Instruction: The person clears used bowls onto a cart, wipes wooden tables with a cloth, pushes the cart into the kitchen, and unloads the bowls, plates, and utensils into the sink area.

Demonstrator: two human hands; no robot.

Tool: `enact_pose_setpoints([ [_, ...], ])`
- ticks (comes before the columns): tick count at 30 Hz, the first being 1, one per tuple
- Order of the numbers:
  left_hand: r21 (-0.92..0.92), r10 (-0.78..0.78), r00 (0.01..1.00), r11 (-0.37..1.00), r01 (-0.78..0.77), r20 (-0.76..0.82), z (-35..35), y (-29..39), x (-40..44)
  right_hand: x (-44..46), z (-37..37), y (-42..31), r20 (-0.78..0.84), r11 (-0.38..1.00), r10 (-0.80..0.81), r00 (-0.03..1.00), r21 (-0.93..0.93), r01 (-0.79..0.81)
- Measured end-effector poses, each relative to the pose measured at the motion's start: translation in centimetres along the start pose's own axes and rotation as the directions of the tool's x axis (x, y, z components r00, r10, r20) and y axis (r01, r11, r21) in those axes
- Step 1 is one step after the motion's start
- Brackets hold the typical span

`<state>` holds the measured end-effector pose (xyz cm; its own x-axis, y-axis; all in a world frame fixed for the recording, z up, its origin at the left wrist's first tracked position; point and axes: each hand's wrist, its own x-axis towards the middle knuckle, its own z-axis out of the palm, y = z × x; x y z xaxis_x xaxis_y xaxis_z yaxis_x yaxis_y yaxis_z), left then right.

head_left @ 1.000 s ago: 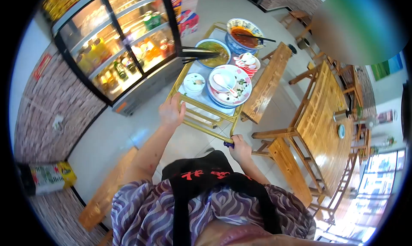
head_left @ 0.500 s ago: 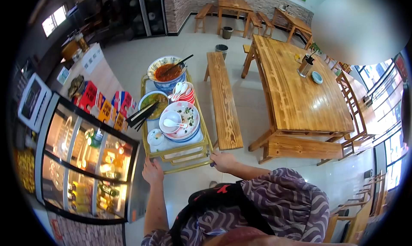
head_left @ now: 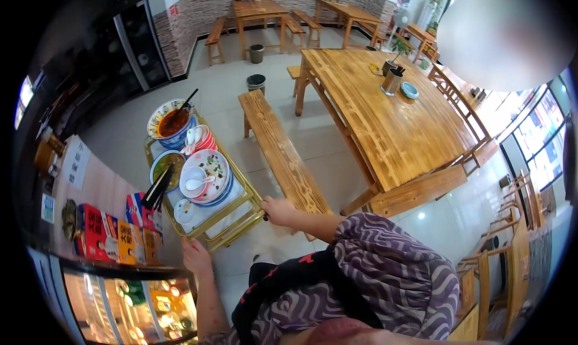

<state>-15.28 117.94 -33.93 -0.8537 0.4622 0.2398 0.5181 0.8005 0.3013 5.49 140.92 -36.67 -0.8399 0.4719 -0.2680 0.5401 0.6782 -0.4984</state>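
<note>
Gold-coloured cart [head_left: 245, 196] bears 2 soup bowls [head_left: 173, 142], dark chopsticks [head_left: 158, 189] across the nearer. Left hand [head_left: 196, 258] at cart's near left corner; finger closure: cannot tell. Stacked plates [head_left: 222, 175] toward cart's near end. Right hand [head_left: 278, 212]: fingers clamped on handle's right end, beside bench [head_left: 289, 167]. Judged step: cart handling; any push calls for slow, level steering, both soups being uncovered.

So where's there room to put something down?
The big table is bare between its near edge and the blue dish; the bench beside the cart is bare too. The cart is crowded with bowls and plates.
</note>
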Motion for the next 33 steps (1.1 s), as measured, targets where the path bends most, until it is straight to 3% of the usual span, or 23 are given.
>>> enact_pose_setpoints([
  [3, 0.040, 0.098, 0.992, 0.995, -0.095, -0.079, 4.9, -3.1, 10.5, 10.9, -2.2, -1.6, -0.023, 0.996, 0.086, 0.996, -0.005, -0.086],
  [5, 0.072, -0.028, 0.996, 0.997, 0.021, 0.089, 5.2, -2.7, 17.0, 19.1, -1.6, -2.6, 0.009, 0.993, 0.116, 0.993, -0.036, -0.116],
  [7, 0.066, -0.092, 0.953, 0.995, 0.076, 0.289, 7.0, -4.2, 24.7, 27.3, 0.4, -3.0, -0.073, 0.997, 0.075, 0.994, -0.006, -0.076],
  [9, 0.048, -0.073, 0.951, 0.997, 0.062, 0.299, 10.5, -7.1, 29.8, 33.2, -0.1, -5.1, -0.033, 0.992, 0.125, 0.992, -0.019, -0.126],
  [16, 0.023, -0.049, 0.986, 0.999, 0.046, 0.159, 21.2, -8.7, 48.2, 56.6, -1.5, -2.9, -0.035, 0.993, -0.060, 0.998, -0.099, 0.057],
  [23, 0.105, -0.094, 0.990, 0.991, 0.083, 0.108, 30.1, -4.0, 70.7, 81.5, -9.5, 0.5, -0.033, 0.959, -0.251, 0.968, -0.145, 0.244],
  [26, 0.132, -0.092, 0.996, 0.987, 0.089, 0.021, 33.5, -4.0, 79.7, 92.1, -12.7, 0.5, 0.101, 0.957, -0.262, 0.960, -0.099, 0.272],
  [33, 0.151, -0.167, 0.985, 0.974, 0.171, -0.034, 41.7, -5.9, 101.4, 117.0, -15.0, -0.8, 0.126, 0.934, -0.332, 0.935, -0.094, 0.345],
])
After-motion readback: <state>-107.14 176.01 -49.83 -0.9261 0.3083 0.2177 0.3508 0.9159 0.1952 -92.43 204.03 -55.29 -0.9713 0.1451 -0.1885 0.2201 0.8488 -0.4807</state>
